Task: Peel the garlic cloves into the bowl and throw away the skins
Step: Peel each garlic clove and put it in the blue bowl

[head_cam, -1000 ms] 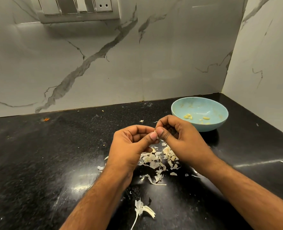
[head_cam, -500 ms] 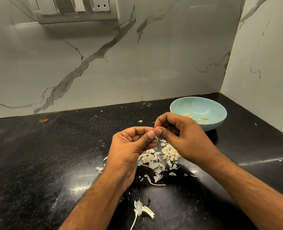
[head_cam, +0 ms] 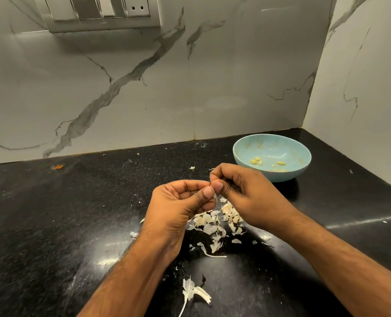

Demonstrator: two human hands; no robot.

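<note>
Black counter [head_cam: 52, 225]: both hands, left [head_cam: 178, 202] & right [head_cam: 242, 193], pinch garlic clove [head_cam: 214, 196] above skins [head_cam: 215, 225]; bowl [head_cam: 302, 170] nearby.

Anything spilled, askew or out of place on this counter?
Garlic skins lie scattered on the black counter under both hands, one stray skin nearer the camera. An orange speck sits near the wall.

A switch panel [head_cam: 103, 13] sits on the marble backsplash [head_cam: 167, 92] above a black countertop [head_cam: 41, 213].

Not seeing any readable text, labels, brands or numbers anywhere here; nothing is showing writing that I can make out.
</note>
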